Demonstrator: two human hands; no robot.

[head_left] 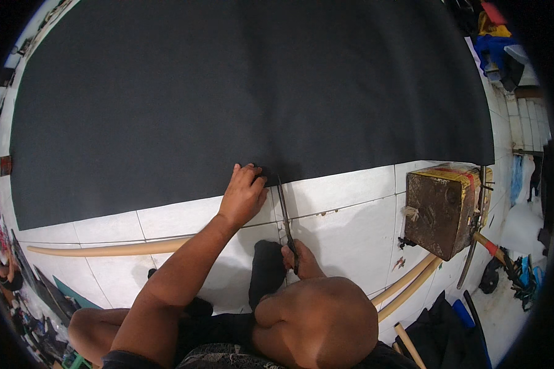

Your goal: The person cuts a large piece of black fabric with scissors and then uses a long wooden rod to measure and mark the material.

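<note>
A large sheet of black material point(166, 98) lies spread over the white tiles, its near edge running across in front of me. My left hand point(245, 192) is closed on that edge, fingers curled over the top and the thumb nearer to me. Just to its right, my right hand point(304, 259) grips a pair of long dark scissors point(284, 212) by the handles. The blades point away from me, and their tips reach the sheet's near edge. My knee hides part of the right wrist and forearm.
White floor tiles point(345, 212) show below the sheet. A pale wooden pole point(111, 249) lies at left, and more poles point(406, 284) lie at right. A worn brown box point(440, 212) stands by the sheet's right corner, near a hammer point(489, 246). Dark cloth point(440, 335) lies lower right.
</note>
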